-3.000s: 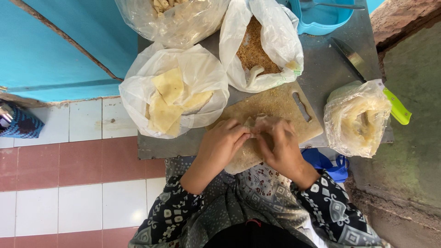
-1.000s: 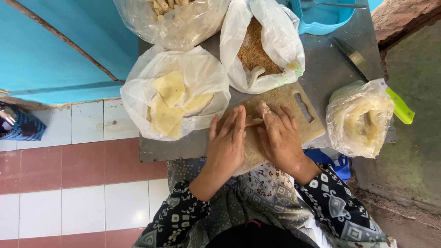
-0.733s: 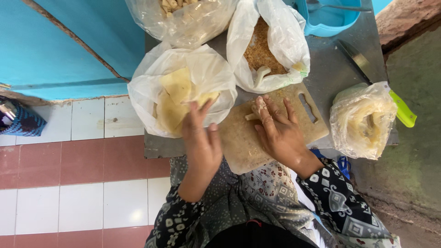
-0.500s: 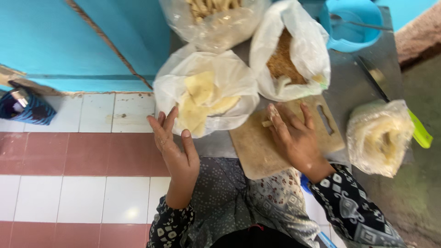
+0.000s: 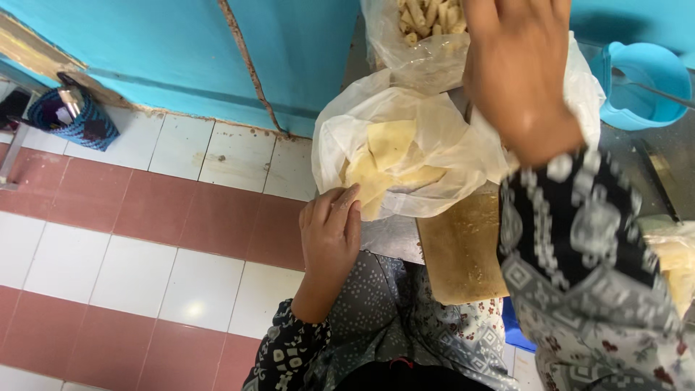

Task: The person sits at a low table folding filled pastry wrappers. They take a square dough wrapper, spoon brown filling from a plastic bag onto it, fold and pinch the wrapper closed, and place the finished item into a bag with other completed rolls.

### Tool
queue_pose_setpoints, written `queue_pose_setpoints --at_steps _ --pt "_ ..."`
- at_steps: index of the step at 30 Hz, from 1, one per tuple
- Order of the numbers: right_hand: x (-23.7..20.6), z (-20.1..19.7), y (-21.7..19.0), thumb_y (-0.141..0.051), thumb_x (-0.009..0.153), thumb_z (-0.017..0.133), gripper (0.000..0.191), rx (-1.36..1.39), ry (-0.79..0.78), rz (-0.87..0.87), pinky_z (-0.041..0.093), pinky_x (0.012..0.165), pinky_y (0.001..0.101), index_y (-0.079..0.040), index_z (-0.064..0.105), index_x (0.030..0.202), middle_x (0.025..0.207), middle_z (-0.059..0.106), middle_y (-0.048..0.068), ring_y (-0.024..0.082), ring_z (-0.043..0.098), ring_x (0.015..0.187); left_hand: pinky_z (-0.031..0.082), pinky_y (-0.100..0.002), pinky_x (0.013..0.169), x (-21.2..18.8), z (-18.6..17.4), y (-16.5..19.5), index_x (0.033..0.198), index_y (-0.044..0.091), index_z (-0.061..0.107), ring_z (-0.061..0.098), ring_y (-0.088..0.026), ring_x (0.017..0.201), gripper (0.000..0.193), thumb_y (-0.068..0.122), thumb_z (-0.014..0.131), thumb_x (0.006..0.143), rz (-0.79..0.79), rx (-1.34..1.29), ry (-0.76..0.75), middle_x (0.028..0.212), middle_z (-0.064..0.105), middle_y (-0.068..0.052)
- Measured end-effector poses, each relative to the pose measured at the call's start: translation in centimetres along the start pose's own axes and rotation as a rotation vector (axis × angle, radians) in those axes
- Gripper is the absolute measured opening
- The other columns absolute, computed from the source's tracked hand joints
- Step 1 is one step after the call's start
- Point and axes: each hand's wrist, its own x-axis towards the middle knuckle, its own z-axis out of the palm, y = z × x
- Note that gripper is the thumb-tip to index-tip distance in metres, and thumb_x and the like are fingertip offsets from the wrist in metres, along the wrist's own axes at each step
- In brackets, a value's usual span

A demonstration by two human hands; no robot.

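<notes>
My left hand (image 5: pixel 331 233) rests at the near edge of a white plastic bag (image 5: pixel 405 148) that holds pale yellow wrapper sheets (image 5: pixel 389 143); its fingers touch the bag's rim and hold nothing that I can see. My right hand (image 5: pixel 523 69) is raised high, close to the camera, reaching toward the clear bag of rolled pieces (image 5: pixel 427 22) at the back. I see only its back, so what the fingers hold is hidden. A wooden cutting board (image 5: pixel 460 250) lies bare between my arms.
A blue plastic tub (image 5: pixel 641 87) stands at the back right on the grey metal table (image 5: pixel 387 237). Another bag with yellow contents (image 5: pixel 673 264) shows at the right edge. A small woven basket (image 5: pixel 72 119) sits on the tiled floor by the blue wall.
Both hands left the cutting board. The left hand moved to the wrapper bag's edge; the right hand lifted up toward the far bag. The view has swung left.
</notes>
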Motion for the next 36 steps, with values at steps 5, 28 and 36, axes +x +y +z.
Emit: queue_pose_setpoints --at_steps 5,28,36 --pt "-4.7 0.8 -7.6 -0.010 0.072 0.085 0.091 0.761 -0.440 0.060 0.047 0.097 0.0498 0.000 0.042 0.151 0.107 0.069 0.015 0.035 0.066 0.098 0.049 -0.041 0.089 1.0 0.4 -0.5 0.122 0.010 0.072 0.065 -0.028 0.100 0.025 0.013 0.069 0.098 -0.028 0.057 -0.039 0.111 0.070 -0.007" --pt "-28.3 -15.0 -7.2 0.007 0.091 0.067 0.082 1.713 0.023 1.211 0.055 0.088 0.0297 0.001 0.027 0.162 0.113 0.069 0.009 0.017 0.065 0.103 0.054 -0.030 0.084 -8.4 6.7 12.9 0.122 -0.002 0.068 0.065 -0.011 0.099 0.017 0.008 0.063 0.110 -0.466 -1.279 -0.821 0.112 0.072 -0.008" --pt "-33.7 -16.3 -7.6 0.007 0.087 0.069 0.056 0.743 -0.033 1.010 0.057 0.073 0.0283 -0.004 0.047 0.137 0.108 0.071 0.011 0.019 0.071 0.088 0.057 -0.037 0.068 -9.4 7.4 16.9 0.104 0.000 0.070 0.074 -0.027 0.075 0.015 0.008 0.065 0.092 -0.064 -0.454 -0.554 0.090 0.074 -0.016"
